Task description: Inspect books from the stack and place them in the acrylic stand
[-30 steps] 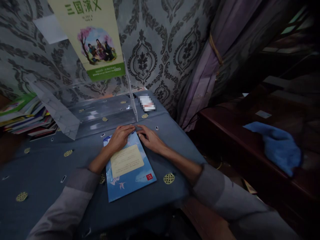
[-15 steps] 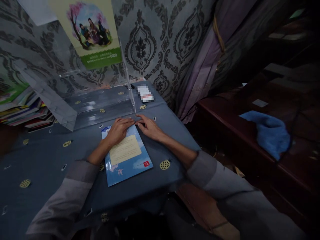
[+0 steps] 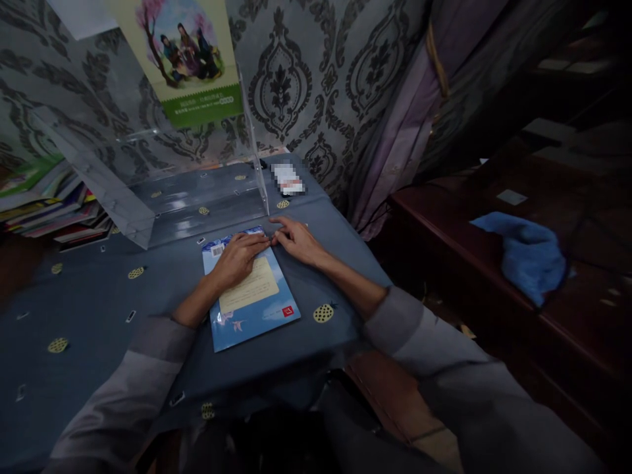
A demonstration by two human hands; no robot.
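A blue booklet (image 3: 257, 324) with a cream text panel lies closed and flat on the cloth-covered table, its barcode showing near the upper left corner. My left hand (image 3: 240, 257) rests flat across the booklet's upper part, fingers stretched toward its right edge and hiding part of the panel. At the booklet's upper right edge is my right hand (image 3: 297, 242), its index finger stretched out and thumb apart from it. The fingertips of both hands come close together at that edge; whether they touch is unclear.
A clear acrylic stand (image 3: 257, 171) stands behind the booklet, with a green-and-yellow illustrated booklet (image 3: 197, 105) above it. Stacked books (image 3: 64, 210) sit at the left. A blurred-out white item (image 3: 289, 179) lies at the back right. A blue cloth (image 3: 530, 260) lies on the dark red furniture (image 3: 444, 227).
My right hand's thumb has drawn in toward the booklet's edge. More of the booklet's upper edge and barcode shows. The whole view has shifted slightly.
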